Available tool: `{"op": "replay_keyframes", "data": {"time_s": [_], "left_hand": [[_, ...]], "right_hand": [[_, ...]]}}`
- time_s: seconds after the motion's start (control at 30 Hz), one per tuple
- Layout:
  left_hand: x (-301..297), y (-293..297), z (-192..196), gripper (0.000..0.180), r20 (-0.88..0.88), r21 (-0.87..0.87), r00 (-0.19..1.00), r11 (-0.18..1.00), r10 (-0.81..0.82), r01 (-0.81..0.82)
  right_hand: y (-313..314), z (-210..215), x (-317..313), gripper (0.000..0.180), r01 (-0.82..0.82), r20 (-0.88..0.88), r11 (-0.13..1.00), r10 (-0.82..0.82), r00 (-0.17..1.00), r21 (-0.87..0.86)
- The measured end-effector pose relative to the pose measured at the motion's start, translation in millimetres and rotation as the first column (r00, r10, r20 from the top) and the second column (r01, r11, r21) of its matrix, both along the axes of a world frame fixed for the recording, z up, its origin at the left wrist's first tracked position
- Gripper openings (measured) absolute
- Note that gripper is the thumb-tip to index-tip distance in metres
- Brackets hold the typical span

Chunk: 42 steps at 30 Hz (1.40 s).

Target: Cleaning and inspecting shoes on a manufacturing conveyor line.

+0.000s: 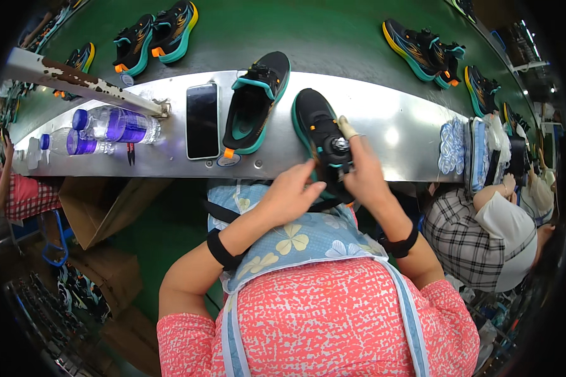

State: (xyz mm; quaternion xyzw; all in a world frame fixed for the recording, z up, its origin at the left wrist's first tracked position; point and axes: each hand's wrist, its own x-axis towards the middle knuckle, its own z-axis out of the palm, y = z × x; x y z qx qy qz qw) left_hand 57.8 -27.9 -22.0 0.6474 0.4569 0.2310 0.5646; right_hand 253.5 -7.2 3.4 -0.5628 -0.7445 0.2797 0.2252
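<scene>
A black sneaker [309,110] with a teal sole and a round lacing dial [339,145] on its tongue lies toe-away over the metal ledge, its heel near my apron. My right hand [365,171] grips its right side by the dial, one finger in a pale finger cot. At the heel's left side, my left hand [294,193] holds the shoe's edge with thumb and fingers. The heel opening is partly hidden by my hands. Just left stands a matching sneaker [256,103] with an orange heel tab, touched by neither hand.
On the metal ledge [383,119] lie a dark-screened phone [202,121], plastic bottles [129,125] and a stack of blue-white pieces [451,146]. A chipped metal bar [85,80] slants across the left. More sneakers [175,30] sit on the green belt [321,28]. Another person [478,232] sits at right.
</scene>
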Motion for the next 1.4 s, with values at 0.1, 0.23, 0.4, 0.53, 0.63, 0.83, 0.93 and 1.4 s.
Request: {"op": "replay_keyframes", "data": {"time_s": [0.1, 0.23, 0.4, 0.53, 0.63, 0.83, 0.93, 1.4], "left_hand": [[-6, 10, 29, 0.035, 0.15, 0.196, 0.989, 0.979, 0.018, -0.048], [-49, 33, 38, 0.029, 0.073, 0.6, 0.866, 0.672, 0.494, -0.434], [-82, 82, -12, 0.034, -0.083, 0.511, 0.772, 0.693, 0.63, -0.509], [-71, 87, 4, 0.028, -0.19, 0.306, 0.854, 0.856, 0.484, -0.417], [-59, 51, 1, 0.023, -0.148, 0.263, 0.911, 0.903, 0.385, -0.339], [-40, 28, 2, 0.024, -0.172, 0.27, 0.902, 0.899, 0.396, -0.344], [-40, 31, -9, 0.02, -0.051, 0.092, 0.857, 0.857, 0.513, -0.508], [-59, 13, 44, 0.035, 0.058, -0.597, 0.979, 0.792, 0.197, -0.124]], "right_hand": [[14, -21, 46, 0.079, 0.193, 0.079, 0.977, -0.201, 0.976, 0.093], [23, -3, 113, 0.08, 0.303, 0.215, 0.953, -0.302, 0.929, 0.03], [29, 52, 68, 0.06, 0.068, 0.241, 0.939, -0.156, 0.958, 0.337], [37, 60, 16, 0.057, -0.049, -0.149, 0.997, 0.039, 0.988, -0.067], [48, 55, -1, 0.064, -0.204, -0.177, 0.941, 0.16, 0.971, -0.27], [48, 24, -37, 0.064, -0.409, -0.092, 0.913, 0.407, 0.909, -0.004], [45, 31, -35, 0.062, -0.516, 0.056, 0.852, 0.521, 0.851, -0.089], [47, 47, -43, 0.06, -0.497, -0.302, 0.812, 0.413, 0.859, -0.305]]}}
